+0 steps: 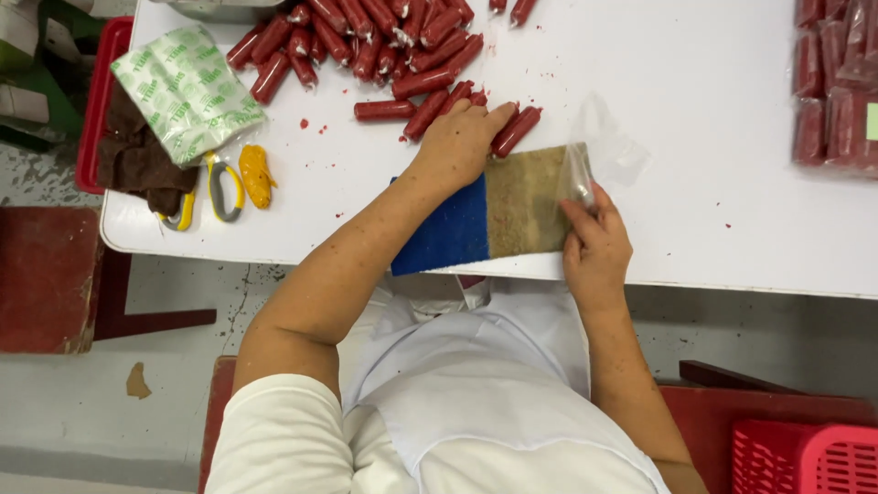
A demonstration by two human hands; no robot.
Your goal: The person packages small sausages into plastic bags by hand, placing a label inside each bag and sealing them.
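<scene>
While both hands work at the near table edge, notes run largest to smallest:
Table: white flat tabletop [695,210], bare around the hands
Pile: short red sausage sticks [384,46] heaped at the far side, strays near the left hand
Pad: blue-and-tan rectangular mat [494,220] under both hands
Bag: clear thin plastic bag [604,151], mouth at the mat's right end
Left hand [457,142]: palm down, fingers loosely curled over sausages at the mat's far edge; whether any is gripped, cannot tell
Right hand [594,242]: fingertips pinching the bag's near edge
Judgement: hold the mouth wide, feed sticks in parallel
</scene>
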